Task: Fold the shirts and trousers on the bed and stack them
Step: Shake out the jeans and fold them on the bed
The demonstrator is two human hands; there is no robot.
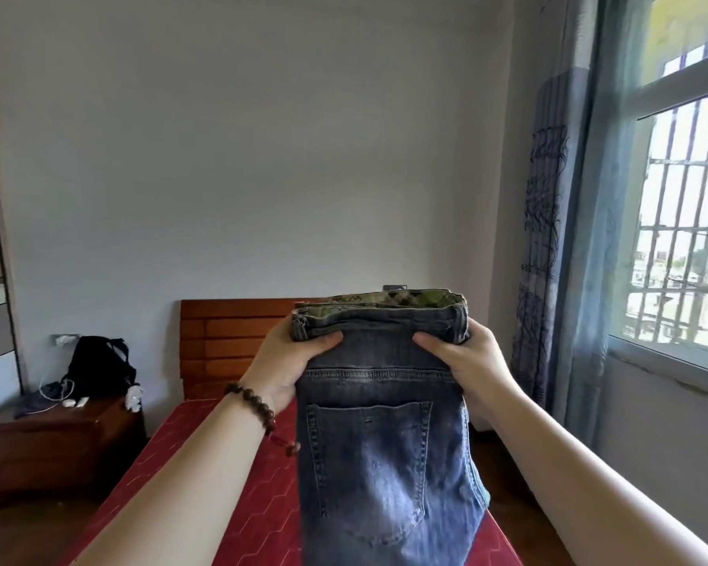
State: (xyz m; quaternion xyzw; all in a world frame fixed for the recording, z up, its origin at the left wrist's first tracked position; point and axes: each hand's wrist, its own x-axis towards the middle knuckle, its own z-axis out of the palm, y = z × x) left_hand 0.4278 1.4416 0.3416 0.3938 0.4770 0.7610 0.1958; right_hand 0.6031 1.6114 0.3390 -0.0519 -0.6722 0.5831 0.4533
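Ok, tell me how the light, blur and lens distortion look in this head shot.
Head view: daylight comes from the window on the right, its upper pane blown out; the jeans, held by the left hand and right hand, are sharp; the curtain bows from wide-angle distortion; the lower left corner is blurred.

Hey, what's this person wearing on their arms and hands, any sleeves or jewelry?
Both forearms are bare, no sleeves in view. The left hand has a bracelet of dark brown round beads at the wrist, with a reddish dangling end. The right hand shows nothing worn.
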